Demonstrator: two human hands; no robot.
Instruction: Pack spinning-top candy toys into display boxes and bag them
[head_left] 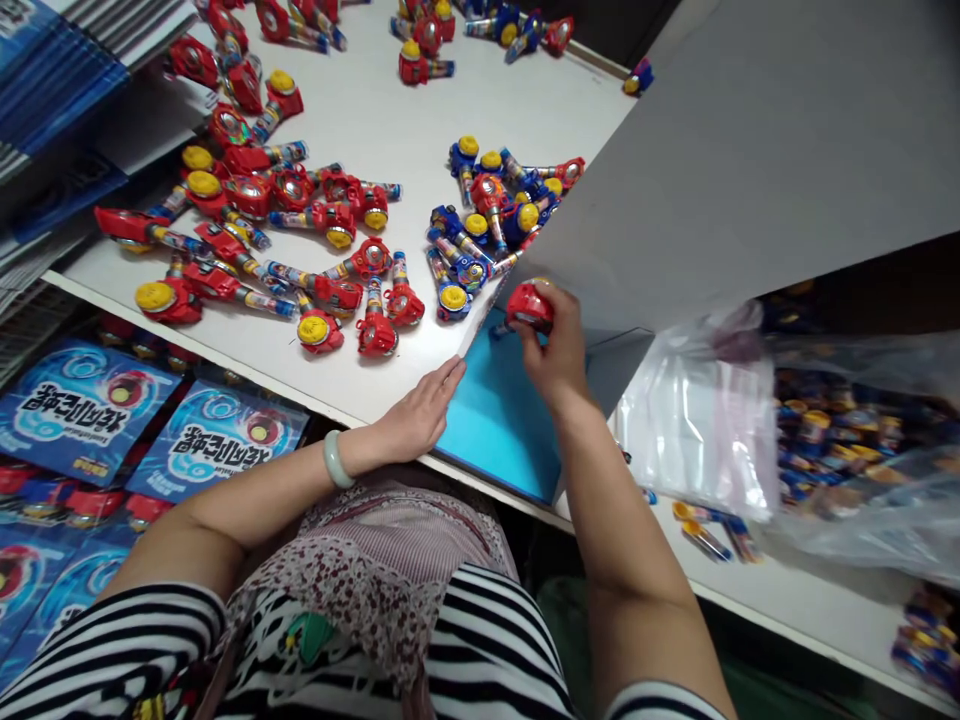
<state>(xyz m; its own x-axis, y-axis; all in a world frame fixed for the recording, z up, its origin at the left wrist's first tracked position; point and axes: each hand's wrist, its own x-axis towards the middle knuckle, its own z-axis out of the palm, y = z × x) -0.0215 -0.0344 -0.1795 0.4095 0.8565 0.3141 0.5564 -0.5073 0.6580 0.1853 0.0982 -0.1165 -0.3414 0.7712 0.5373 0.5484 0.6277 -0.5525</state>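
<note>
My right hand (559, 345) grips a red plastic toy (529, 306) with a short tube at its side, held over a bright blue panel (502, 415). Its fingers hide part of the toy. My left hand (424, 412) lies flat with fingers stretched out, at the left edge of the blue panel, holding nothing. A large grey-white board (720, 150) rises from the panel's far side. Left of the panel, red toys with yellow discs and printed tubes (322, 330) lie loose on the white table (352, 115). Blue toys (454, 298) are heaped beside the board.
Blue printed boxes (225, 435) stand below the table at the left. A stack of printed cards (67, 85) is at the upper left. To the right are clear plastic bags (690, 430), one holding many small tubes, and loose tubes (705, 540) on the white surface.
</note>
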